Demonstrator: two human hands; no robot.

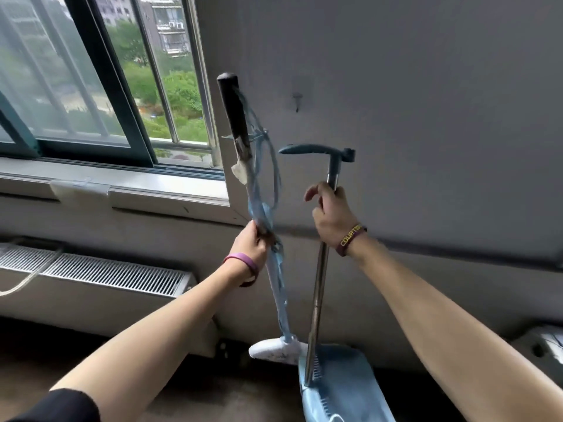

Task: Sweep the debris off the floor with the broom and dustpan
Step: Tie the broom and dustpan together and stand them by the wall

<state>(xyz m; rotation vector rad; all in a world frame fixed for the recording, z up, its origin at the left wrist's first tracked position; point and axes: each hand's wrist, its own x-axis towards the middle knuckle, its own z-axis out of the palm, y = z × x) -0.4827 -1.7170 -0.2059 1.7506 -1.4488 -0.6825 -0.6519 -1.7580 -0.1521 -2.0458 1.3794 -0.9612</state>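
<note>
Radiator (pixel 100 274), window (pixel 106 77) beside broom (pixel 277 300), dustpan (pixel 344 379)

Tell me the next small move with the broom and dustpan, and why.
Probably lift both tools away from the wall: the left hand grips the broom handle, the right hand grips the dustpan pole, and both stand close by it with no debris in view.

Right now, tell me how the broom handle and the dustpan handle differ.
The broom handle has a black grip on top; the dustpan handle ends in a bent teal grip. The broom handle is wrapped in blue cord; the dustpan handle is bare shiny metal. Shared: a hand grips each, left hand and right hand respectively.
</note>
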